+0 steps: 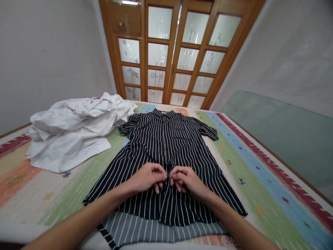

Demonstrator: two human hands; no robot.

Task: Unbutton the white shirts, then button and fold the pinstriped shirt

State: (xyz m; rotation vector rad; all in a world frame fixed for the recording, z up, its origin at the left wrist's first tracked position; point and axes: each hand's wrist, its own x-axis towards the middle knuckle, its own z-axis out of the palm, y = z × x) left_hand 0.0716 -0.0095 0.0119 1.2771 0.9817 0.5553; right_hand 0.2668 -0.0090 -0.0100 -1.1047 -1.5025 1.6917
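A black short-sleeved shirt with white stripes (179, 139) lies spread out, front up, its collar toward the far side and its hem near me. My left hand (151, 176) pinches the front placket a little below the shirt's middle. Right beside it, my right hand (186, 178) has its thumb and finger closed on the same placket. A small gap separates the fingertips, and a bit of dark cloth rises between them. The button there is too small to make out. Below the front hem shows the grey inner side of the shirt's back (156, 231).
Crumpled white cloth (75, 128) lies at the left on the patterned bed cover (249, 166). A pale green headboard-like panel (281, 125) stands along the right wall. Wooden doors with glass panes (166, 45) rise beyond the far edge.
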